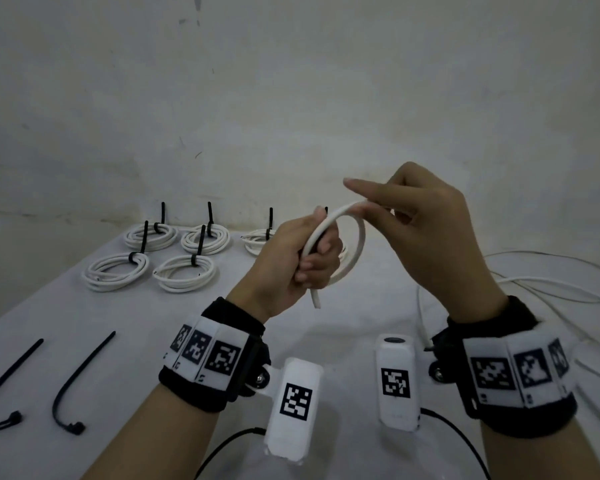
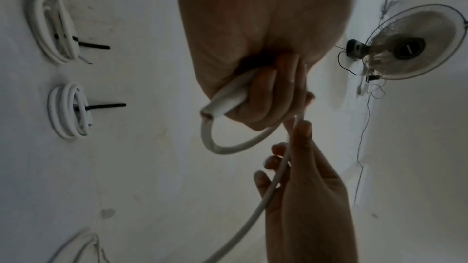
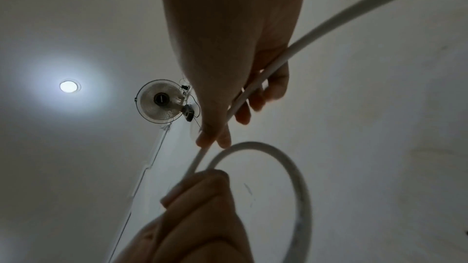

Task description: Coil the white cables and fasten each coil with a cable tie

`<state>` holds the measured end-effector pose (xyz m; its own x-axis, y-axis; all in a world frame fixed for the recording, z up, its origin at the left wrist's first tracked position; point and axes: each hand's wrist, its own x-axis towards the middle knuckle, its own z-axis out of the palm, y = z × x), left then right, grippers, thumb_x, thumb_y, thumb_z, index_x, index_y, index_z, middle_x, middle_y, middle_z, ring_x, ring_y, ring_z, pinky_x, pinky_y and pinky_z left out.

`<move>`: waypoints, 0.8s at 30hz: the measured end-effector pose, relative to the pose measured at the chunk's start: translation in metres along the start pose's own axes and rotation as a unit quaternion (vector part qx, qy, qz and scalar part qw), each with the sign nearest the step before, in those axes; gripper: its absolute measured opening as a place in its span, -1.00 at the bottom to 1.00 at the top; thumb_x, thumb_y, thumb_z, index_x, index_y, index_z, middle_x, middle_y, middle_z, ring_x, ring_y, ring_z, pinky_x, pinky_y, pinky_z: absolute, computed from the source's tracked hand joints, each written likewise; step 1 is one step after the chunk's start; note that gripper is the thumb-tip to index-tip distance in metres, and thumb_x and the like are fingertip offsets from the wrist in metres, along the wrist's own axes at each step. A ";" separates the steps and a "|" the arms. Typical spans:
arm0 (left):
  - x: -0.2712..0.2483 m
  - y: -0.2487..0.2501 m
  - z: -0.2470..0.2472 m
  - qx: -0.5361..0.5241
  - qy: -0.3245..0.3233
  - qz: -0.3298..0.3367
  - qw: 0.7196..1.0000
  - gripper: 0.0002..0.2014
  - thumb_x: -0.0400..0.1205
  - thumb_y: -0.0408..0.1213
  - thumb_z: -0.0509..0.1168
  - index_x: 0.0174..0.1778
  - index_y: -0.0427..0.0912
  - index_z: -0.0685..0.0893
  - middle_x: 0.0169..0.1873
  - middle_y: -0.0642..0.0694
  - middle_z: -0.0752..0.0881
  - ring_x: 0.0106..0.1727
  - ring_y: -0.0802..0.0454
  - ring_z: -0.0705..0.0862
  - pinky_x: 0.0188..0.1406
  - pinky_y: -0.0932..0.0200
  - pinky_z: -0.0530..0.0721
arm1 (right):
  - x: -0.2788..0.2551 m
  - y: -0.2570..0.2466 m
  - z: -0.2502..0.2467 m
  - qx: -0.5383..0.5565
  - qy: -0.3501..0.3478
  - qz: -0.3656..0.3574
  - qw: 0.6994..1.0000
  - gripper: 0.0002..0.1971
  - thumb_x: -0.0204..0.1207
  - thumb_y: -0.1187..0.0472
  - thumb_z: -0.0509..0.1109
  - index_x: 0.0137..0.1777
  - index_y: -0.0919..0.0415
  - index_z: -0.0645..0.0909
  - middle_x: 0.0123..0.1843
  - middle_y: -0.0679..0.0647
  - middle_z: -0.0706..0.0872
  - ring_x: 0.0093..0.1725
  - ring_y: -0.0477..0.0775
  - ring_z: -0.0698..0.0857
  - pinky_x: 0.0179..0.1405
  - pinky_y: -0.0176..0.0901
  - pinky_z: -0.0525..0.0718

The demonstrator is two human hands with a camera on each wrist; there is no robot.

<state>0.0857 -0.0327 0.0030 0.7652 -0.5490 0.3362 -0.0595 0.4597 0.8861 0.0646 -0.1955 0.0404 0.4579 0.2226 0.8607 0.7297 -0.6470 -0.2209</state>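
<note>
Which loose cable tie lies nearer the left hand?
The curved loose tie, right of the straighter one at the table's near-left edge, lies nearer the left hand.

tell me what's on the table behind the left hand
Behind the left hand a tied white coil with an upright black tie peeks out. The hand and the cable loop it grips cover whatever lies to that coil's right, apart from a black tie tip.

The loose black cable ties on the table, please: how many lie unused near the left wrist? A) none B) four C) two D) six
C: two loose cable ties lie flat on the table, apart from the tied coils.
</note>
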 end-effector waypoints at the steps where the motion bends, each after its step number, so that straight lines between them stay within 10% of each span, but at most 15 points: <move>1: -0.001 0.001 -0.001 -0.019 -0.010 -0.002 1.000 -0.52 0.67 -0.02 0.02 -0.57 -0.09 0.46 -0.74 0.10 0.29 -0.75 0.29 0.21 -0.76 0.41 0.14 | 0.000 0.001 0.002 0.014 0.002 0.013 1.000 -0.72 0.52 0.04 0.41 0.18 0.08 0.74 -0.28 -0.19 0.50 -0.26 -0.33 0.55 -0.26 -0.57 0.39; 5: -0.001 0.001 -0.002 -0.084 -0.022 0.005 0.996 -0.52 0.66 -0.04 -0.03 -0.58 -0.10 0.45 -0.76 0.10 0.31 -0.76 0.30 0.22 -0.75 0.37 0.09 | -0.002 -0.004 0.011 0.143 -0.036 0.111 0.983 -0.89 0.56 0.20 0.41 -0.08 0.10 0.79 -0.30 -0.06 0.77 -0.29 -0.18 0.75 -0.24 -0.42 0.62; 14: 0.000 0.002 0.004 -0.071 0.050 0.024 0.996 -0.44 0.58 0.23 -0.07 -0.61 -0.08 0.38 -0.76 0.09 0.23 -0.75 0.26 0.14 -0.75 0.35 0.01 | -0.003 -0.009 0.020 0.240 -0.002 0.196 0.951 -0.78 0.61 0.21 0.35 -0.25 0.21 0.70 -0.54 0.02 0.67 -0.56 0.01 0.73 -0.48 -0.20 0.67; 18: -0.001 0.004 0.000 -0.104 0.005 0.015 0.994 -0.68 0.55 -0.11 0.11 -0.54 -0.07 0.38 -0.71 0.10 0.25 -0.68 0.21 0.09 -0.71 0.35 0.09 | -0.002 -0.009 0.021 0.260 0.012 0.208 0.943 -0.79 0.62 0.22 0.34 -0.21 0.23 0.72 -0.53 0.03 0.68 -0.55 0.03 0.73 -0.44 -0.10 0.73; 24: -0.001 0.000 0.002 -0.169 -0.031 0.012 0.985 -0.74 0.51 -0.13 0.13 -0.51 -0.08 0.42 -0.66 0.06 0.18 -0.64 0.17 0.08 -0.70 0.37 0.16 | -0.005 -0.013 0.028 0.258 0.068 0.204 0.942 -0.80 0.62 0.19 0.36 -0.21 0.16 0.72 -0.37 0.04 0.77 -0.49 0.03 0.75 -0.36 -0.10 0.77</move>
<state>0.0833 -0.0334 0.0032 0.7252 -0.5713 0.3844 0.1475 0.6742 0.7237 0.0668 -0.1677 0.0265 0.7093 -0.0859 0.6996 0.6736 -0.2097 -0.7087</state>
